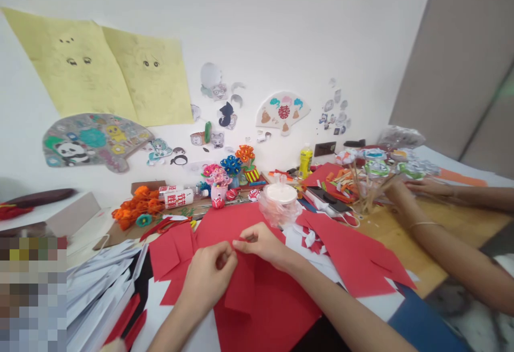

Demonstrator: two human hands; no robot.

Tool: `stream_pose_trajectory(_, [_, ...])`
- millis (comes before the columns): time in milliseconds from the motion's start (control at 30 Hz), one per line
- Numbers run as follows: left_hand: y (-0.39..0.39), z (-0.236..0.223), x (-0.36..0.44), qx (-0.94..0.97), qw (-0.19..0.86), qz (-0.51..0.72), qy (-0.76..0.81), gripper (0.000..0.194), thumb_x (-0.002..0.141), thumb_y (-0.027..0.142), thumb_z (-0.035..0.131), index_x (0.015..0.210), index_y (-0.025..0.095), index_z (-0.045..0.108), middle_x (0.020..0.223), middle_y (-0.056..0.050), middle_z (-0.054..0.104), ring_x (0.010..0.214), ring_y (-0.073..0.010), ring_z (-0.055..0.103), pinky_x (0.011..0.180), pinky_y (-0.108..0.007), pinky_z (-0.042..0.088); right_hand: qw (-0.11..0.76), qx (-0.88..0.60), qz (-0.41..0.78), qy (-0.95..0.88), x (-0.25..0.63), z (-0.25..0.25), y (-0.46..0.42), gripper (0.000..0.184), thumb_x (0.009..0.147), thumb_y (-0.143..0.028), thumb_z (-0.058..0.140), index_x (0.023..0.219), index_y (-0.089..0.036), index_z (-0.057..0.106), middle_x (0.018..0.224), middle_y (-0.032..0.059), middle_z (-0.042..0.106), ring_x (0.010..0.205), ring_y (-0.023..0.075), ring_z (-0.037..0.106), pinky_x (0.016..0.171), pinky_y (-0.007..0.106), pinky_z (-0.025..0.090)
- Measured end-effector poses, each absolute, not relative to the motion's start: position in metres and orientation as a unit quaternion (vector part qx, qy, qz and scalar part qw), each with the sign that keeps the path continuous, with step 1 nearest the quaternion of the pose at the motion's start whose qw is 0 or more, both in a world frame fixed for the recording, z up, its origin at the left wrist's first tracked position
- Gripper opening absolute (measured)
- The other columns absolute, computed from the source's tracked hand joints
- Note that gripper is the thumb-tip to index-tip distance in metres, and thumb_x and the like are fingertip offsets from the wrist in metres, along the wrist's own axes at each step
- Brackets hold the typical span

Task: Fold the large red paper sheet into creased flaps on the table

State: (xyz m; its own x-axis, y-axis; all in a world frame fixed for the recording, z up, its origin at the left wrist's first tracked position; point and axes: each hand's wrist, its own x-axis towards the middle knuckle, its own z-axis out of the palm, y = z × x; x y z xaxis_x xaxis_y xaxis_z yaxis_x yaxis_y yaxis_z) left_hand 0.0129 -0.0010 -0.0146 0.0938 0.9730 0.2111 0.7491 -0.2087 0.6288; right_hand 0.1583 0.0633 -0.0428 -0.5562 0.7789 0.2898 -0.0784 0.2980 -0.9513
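Right, the two hands work close together, fingertips nearly meeting at the upper edge of a narrow red paper piece (241,290). The left hand (212,270) pinches it at the upper left, thumb and fingers curled together; the right hand (260,242) pinches at the upper right, thumb against the fingers. The piece hangs down over a large red sheet (281,293).

Taking that piece as the clock's centre, a lidded cup (281,196) in clear plastic stands at 1 o'clock, with a yellow bottle (305,162) farther out that way. A dark phone (332,200) lies at 2 o'clock; well beyond it, another person's forearms (433,234) reach over the wooden table (417,231), near some thin sticks (364,194). More red sheets (353,253) lie at 3 o'clock. Folded white papers (100,288) spread at 9 o'clock, orange flowers (140,205) lie at 10, and pink flowers (214,173) stand at about 12.
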Motion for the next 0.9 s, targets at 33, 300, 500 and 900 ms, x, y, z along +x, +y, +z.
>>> stream_pose_trajectory(33, [-0.001,-0.015,0.015,0.709,0.188,0.312,0.603,0.023,0.071,0.032,0.041,0.052,0.019,0.036,0.049,0.005,0.038,0.05,-0.01,0.037,0.049,-0.022,0.023,0.392,-0.244,0.55,-0.696,0.158,-0.043,0.063,0.05,0.065,-0.053,0.067,0.048,-0.017,0.037,0.052,-0.0067,0.024,0.053,0.0072,0.021,0.049,0.024,0.014])
stream_pose_trajectory(300, [0.006,-0.019,0.022,0.662,0.221,0.349,0.626,0.028,0.065,0.035,0.039,0.049,0.021,0.02,0.05,0.006,0.019,0.049,-0.0084,0.024,0.048,-0.023,0.017,0.408,-0.254,0.558,-0.676,0.156,-0.045,0.062,0.045,0.062,-0.052,0.068,0.049,-0.014,0.049,0.049,-0.0053,0.035,0.05,0.0074,0.027,0.047,0.023,0.018])
stream_pose_trajectory(500, [0.008,-0.02,0.022,0.66,0.235,0.358,0.617,0.027,0.064,0.034,0.039,0.05,0.021,0.02,0.051,0.005,0.019,0.051,-0.0086,0.024,0.048,-0.024,0.016,0.422,-0.254,0.529,-0.691,0.156,-0.044,0.061,0.045,0.067,-0.048,0.065,0.046,-0.015,0.043,0.049,-0.0057,0.03,0.05,0.0074,0.024,0.047,0.024,0.015])
stream_pose_trajectory(900, [0.005,-0.026,0.021,0.668,0.26,0.34,0.609,0.023,0.059,0.027,0.037,0.045,0.02,0.02,0.047,0.006,0.017,0.048,-0.008,0.022,0.047,-0.025,0.014,0.495,-0.339,0.494,-0.629,0.158,-0.043,0.066,0.039,0.067,-0.045,0.06,0.046,-0.016,0.044,0.047,-0.0054,0.032,0.049,0.0082,0.025,0.048,0.024,0.016])
